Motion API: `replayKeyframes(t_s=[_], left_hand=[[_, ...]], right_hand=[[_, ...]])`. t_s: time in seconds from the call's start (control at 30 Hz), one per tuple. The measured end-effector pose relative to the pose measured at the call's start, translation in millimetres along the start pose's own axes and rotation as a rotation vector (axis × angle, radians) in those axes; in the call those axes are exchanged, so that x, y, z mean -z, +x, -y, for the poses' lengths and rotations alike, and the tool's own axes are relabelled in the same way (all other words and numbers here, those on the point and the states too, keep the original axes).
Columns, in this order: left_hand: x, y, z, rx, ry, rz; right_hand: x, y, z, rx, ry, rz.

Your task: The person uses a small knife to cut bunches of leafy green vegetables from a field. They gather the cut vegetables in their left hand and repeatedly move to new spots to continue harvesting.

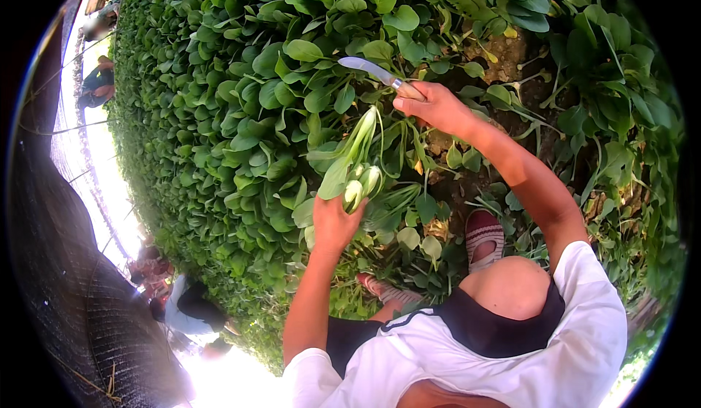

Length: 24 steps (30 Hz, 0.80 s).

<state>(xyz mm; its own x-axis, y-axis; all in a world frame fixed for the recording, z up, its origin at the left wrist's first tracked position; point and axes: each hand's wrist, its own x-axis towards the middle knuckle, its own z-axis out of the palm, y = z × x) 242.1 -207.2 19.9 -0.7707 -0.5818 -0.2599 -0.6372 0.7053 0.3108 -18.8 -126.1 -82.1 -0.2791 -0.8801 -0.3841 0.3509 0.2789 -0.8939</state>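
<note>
My right hand (435, 107) is closed round the wooden handle of a knife (369, 69) with a short curved blade, which points to the upper left above the leaves. Below and to the left, my left hand (335, 219) grips several cut heads of leafy greens (358, 181), like bok choy, their pale stem bases showing above the fingers. One longer head reaches up from the bunch and ends a little below the knife handle. My left fingers are partly hidden by leaves and stems.
Dense leafy greens (219, 101) fill the bed ahead and to the left. Loose leaves and stems lie on brown soil (504, 60) at the right. My shoe (484, 238) stands among them. Other people (194, 304) are at the left edge, near dark netting (82, 255).
</note>
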Motion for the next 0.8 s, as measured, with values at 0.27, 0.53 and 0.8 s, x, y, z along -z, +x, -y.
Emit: replayKeyframes(t_s=[0.27,0.53,0.8], left_hand=[[27.3,-9.0,-32.6,-0.205,0.071,0.056],[62.5,2.5,-52.4,0.07,-0.241,0.103],[84.8,91.8,-65.1,0.03,-0.387,0.241]], right_hand=[[-13.5,-27.4,38.2,0.038,0.172,0.066],[7.1,-45.7,49.8,0.245,0.35,-0.229],[-29.1,-49.6,53.9,0.203,0.372,-0.109]])
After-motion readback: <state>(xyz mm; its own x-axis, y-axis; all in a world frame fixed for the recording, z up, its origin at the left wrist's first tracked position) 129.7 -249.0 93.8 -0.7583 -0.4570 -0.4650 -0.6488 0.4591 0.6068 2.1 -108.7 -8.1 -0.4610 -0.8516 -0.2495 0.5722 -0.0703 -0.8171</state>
